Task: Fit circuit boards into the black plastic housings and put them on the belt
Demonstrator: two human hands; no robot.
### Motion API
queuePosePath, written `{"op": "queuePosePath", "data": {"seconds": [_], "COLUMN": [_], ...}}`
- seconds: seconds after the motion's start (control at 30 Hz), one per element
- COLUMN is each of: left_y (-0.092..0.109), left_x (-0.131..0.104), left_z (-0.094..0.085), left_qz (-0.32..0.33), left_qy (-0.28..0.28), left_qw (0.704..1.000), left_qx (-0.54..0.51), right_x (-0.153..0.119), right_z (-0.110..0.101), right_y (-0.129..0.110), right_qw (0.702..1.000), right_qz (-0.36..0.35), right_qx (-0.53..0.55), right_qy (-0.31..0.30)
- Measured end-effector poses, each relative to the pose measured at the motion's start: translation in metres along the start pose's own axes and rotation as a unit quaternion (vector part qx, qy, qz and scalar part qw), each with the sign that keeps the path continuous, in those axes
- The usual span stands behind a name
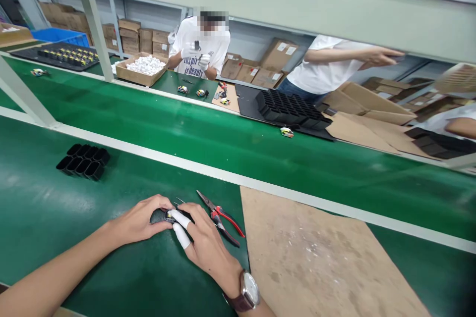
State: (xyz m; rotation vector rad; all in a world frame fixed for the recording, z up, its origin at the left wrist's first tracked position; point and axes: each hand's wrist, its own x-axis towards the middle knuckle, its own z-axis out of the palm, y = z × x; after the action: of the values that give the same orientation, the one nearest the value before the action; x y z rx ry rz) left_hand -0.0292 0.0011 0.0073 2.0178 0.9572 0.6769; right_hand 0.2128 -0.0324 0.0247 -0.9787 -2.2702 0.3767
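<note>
Between my two hands is a small black oval housing (170,217) with some yellow and pale parts showing inside its opening. My left hand (147,219) pinches it from the left between thumb and fingers. From the right, my right hand (203,235) grips it too; white finger cots cover two of its fingertips, and a watch is on that wrist. Just beyond the right fingers lie thin metal points (180,201), perhaps tweezers, mostly hidden. Long-nose pliers (219,215) with red and black handles rest on the green table, right of my right hand.
Several black housings (82,162) stand grouped at the left. A worn brown board (308,247) covers the table at right. Beyond a white rail (148,156) runs a green belt (178,133) carrying a small assembly (286,132). Co-workers (203,47) stand across it, near a box of white pieces (143,69).
</note>
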Motion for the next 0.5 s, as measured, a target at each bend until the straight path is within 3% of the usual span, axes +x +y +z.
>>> {"op": "queuePosePath", "data": {"seconds": [0.27,0.5], "left_y": [-0.001,0.003], "left_x": [0.0,-0.001], "left_z": [0.0,-0.003], "left_qz": [-0.017,-0.017], "left_qy": [-0.013,-0.028], "left_qw": [1.0,0.999], "left_qx": [-0.006,0.018], "right_x": [-0.001,-0.011], "right_z": [0.004,0.011], "right_y": [0.002,0.013], "right_qw": [0.998,0.998], "right_qz": [0.018,-0.058], "right_qx": [0.064,-0.028], "right_qy": [0.008,0.013]}}
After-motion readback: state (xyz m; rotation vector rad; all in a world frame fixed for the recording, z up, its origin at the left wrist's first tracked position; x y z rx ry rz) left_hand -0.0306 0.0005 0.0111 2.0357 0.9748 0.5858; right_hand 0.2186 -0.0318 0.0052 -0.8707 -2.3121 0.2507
